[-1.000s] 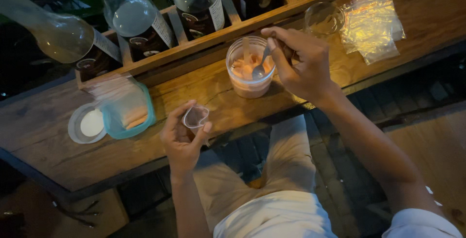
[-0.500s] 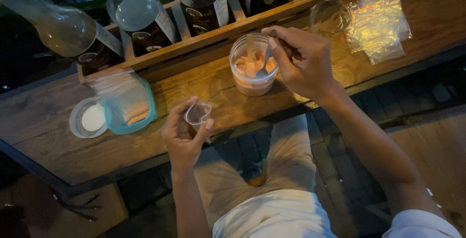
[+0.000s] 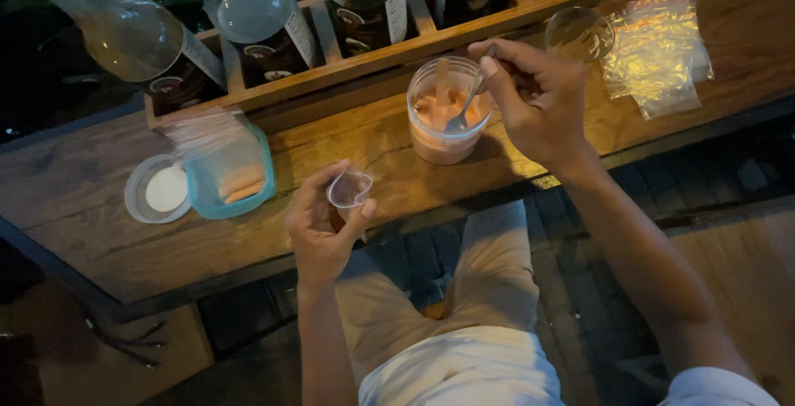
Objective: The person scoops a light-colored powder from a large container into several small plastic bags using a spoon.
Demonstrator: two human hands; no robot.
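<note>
**A:** Start with the biggest thing. What fills the frame?

**B:** A long wooden counter point(image 3: 116, 248), running from lower left up to the right. At its far edge stands a wooden rack point(image 3: 431, 41) with compartments, holding several glass bottles point(image 3: 257, 16) that lean toward the camera.

**A:** And on the counter itself?

**B:** At the left, a teal container point(image 3: 230, 176) with a stack of thin clear bags or sheets in it, and a round white lid point(image 3: 157, 190) lying flat just beside it. At the far right, a heap of clear plastic bags point(image 3: 658, 50), with a clear round lid point(image 3: 580, 33) next to them.

**A:** Where is the tub the person works in?

**B:** The clear plastic tub point(image 3: 443, 124) stands upright on the counter just in front of the rack, near the middle. It holds a pinkish-orange filling.

**A:** The right hand?

**B:** The right hand point(image 3: 538, 99) hovers over the tub's right rim, fingers curled closed round the handle of a metal spoon point(image 3: 464, 108); the spoon's bowl dips into the filling.

**A:** And the left?

**B:** The left hand point(image 3: 323, 232) is at the counter's near edge, well apart from the tub. Thumb and fingertips pinch a small clear cup point(image 3: 349, 188), squeezing its rim slightly out of round. I cannot tell whether anything is in it.
</note>
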